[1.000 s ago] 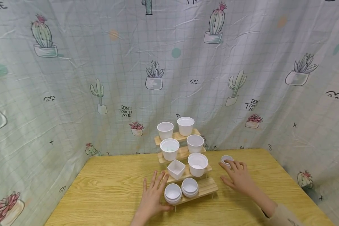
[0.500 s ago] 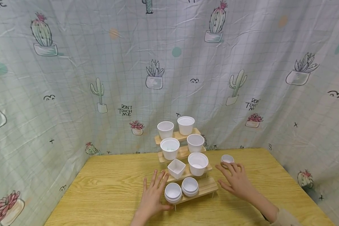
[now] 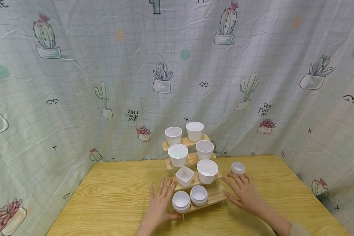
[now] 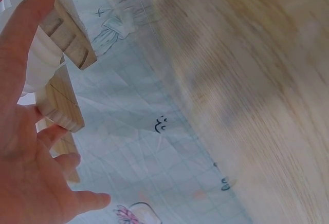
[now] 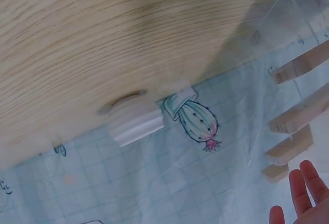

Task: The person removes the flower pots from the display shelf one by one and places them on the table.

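Right hand (image 3: 245,192): fingers spread, holding nothing; has drawn back from small pot (image 3: 238,167), now apart at its 12 o'clock.
Left hand (image 3: 160,205): unchanged, flat, fingers straight beside stepped shelf (image 3: 216,194).
Meaning: pot released on table (image 3: 112,196).

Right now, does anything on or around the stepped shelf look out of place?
One small white pot sits alone on the table, right of the wooden shelf, beyond the right hand. The bottom step's right end is bare. Nothing spilled or tipped.
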Motion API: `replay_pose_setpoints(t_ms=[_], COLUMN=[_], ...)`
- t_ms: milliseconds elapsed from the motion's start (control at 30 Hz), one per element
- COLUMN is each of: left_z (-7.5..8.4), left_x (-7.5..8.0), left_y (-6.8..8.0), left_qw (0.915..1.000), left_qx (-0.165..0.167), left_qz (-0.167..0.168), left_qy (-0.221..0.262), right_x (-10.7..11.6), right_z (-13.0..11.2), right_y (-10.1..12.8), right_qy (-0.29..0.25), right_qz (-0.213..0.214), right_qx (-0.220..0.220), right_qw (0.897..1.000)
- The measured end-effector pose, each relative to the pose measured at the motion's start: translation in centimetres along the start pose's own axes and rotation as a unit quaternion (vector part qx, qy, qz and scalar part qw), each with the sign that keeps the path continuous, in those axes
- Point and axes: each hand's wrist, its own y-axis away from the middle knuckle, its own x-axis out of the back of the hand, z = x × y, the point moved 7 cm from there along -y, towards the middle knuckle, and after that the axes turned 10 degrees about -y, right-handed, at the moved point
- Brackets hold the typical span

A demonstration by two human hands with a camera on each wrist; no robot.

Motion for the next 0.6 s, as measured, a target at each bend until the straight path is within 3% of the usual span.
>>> replay_pose_setpoints(t_ms=[333,600], left_z=[0.0,0.0], left_x=[0.0,0.0], left_y=[0.1,0.0], left_qw=[1.0000,1.0000], left_qx=[0.001,0.002], left_qz=[0.000,-0.001], left_qy=[-0.002,-0.001], right_x=[-0.4,-0.6], right_z=[-1.5,-2.7], right_y=[0.0,-0.5], right_qy=[-0.005,-0.031], right_qz=[-0.012,0.005], right_qx=[0.006,0.034], right_qw=[1.000,0.999])
